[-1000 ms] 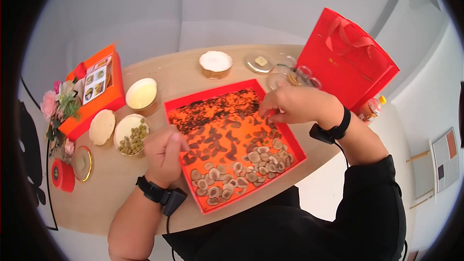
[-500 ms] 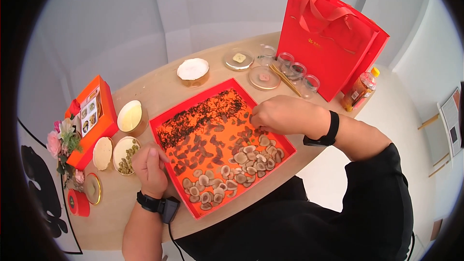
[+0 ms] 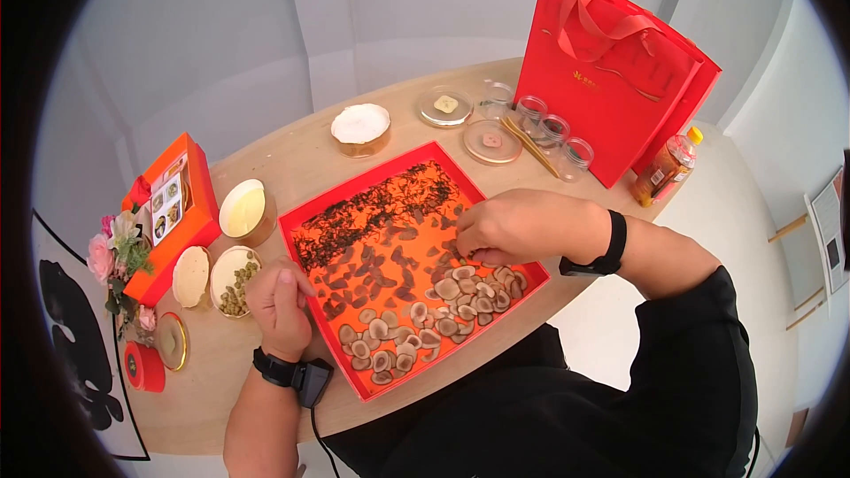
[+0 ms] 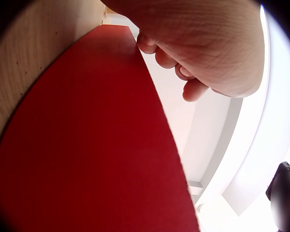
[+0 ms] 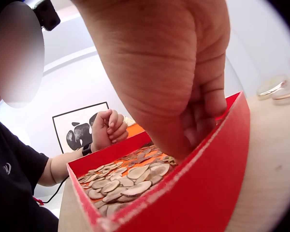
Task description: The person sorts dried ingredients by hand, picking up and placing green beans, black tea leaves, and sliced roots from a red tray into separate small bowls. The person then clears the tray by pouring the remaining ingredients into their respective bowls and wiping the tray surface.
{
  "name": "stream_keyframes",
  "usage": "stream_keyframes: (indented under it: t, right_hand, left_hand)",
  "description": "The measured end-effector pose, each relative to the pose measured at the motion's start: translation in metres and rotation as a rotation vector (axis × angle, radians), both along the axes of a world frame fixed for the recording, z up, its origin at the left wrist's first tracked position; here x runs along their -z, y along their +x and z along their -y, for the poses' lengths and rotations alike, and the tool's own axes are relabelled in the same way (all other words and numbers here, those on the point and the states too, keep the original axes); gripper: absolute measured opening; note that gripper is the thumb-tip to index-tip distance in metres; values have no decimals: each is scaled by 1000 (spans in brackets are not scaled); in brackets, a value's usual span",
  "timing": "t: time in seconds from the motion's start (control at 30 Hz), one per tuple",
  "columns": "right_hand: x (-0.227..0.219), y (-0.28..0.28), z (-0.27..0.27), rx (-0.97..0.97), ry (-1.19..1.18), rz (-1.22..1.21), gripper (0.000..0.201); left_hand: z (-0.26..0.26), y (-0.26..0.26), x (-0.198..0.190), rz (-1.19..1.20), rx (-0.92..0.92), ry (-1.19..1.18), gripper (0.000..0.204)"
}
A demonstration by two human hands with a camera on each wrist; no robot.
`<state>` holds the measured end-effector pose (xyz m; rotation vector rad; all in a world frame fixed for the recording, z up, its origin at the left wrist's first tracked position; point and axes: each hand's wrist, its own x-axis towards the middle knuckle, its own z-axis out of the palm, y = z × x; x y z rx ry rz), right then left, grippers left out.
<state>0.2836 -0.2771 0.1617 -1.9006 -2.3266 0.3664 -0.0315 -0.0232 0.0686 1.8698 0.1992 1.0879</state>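
Note:
A shallow red box (image 3: 296,230) with an orange floor holds bands of dark shreds (image 3: 354,212), dark brown slices (image 3: 367,270) and pale round slices (image 3: 469,296). My right hand (image 3: 503,228) reaches over its right wall, fingers bent down at the slices. In the right wrist view its fingertips are hidden behind the wall, and a small greenish piece (image 5: 171,160) lies by the thumb; I cannot tell whether they pinch anything. Beside the left wall is my left hand (image 3: 282,305), loosely curled and holding nothing, near a white bowl (image 3: 223,265) of green pieces (image 3: 241,288).
More bowls stand left and behind: a yellow-filled bowl (image 3: 246,210), a white-filled bowl (image 3: 361,126). Wooden tongs (image 3: 531,148), glass jars (image 3: 577,155) and a drink bottle (image 3: 666,168) stand by a red paper bag (image 3: 611,80). An orange gift box (image 3: 190,217) with flowers stands left.
The head view has swung, shifting the scene left. My right hand has moved slightly along the box's right side towards the pale slices. The left hand stays beside the left wall.

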Motion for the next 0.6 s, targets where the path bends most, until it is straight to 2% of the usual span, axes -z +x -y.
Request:
stream_keyframes:
  t: [0.17,0.4,0.47,0.6]
  right_hand:
    - [1,0,-2,-8,-63,33,11]
    - [1,-3,-4,-25,-19,33,14]
    - [0,-7,-4,-40,32,-41,16]
    - [5,-8,-5,-54,-13,-78,18]
  left_hand:
    - [-1,0,1,-3,5,0,50]
    - [-2,-1,0,-3,6,23,48]
    - [-2,0,0,-2,-1,30,48]
    - [0,-1,-3,-20,-7,33,48]
